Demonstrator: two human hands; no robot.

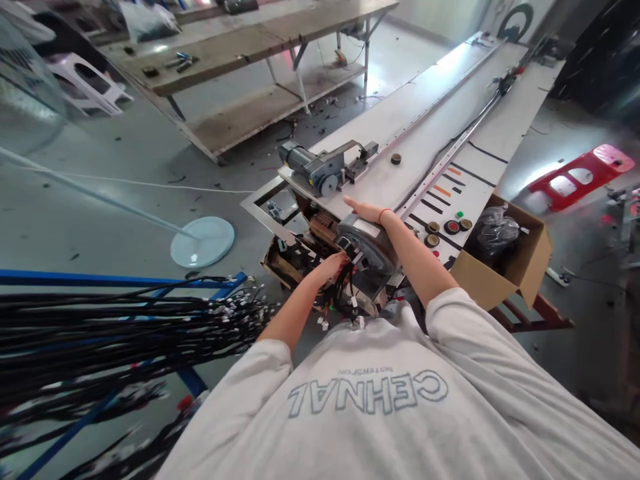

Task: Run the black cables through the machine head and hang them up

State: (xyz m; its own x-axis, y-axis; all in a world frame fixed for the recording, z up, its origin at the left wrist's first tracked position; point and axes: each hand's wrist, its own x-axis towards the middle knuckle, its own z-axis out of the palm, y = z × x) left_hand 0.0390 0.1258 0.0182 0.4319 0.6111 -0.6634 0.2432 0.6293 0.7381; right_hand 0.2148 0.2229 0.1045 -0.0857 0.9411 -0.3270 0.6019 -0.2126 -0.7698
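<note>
My right hand (364,209) lies flat, fingers stretched out, over the top of a round grey reel-like part (381,248) that stands on edge at the near end of the long table. Lower and to the left, my left hand (334,265) has its fingers closed around black cables (342,285) by the open side of that round part. White connectors (356,323) hang from the cables close to my shirt. My own hand partly hides the grip.
A motor unit (313,170) sits on the table's left corner, and tape rolls (432,233) on its right. A cardboard box (533,257) stands at right. Many black cables (125,320) lie over a blue rack at left. Behind is a workbench (240,50).
</note>
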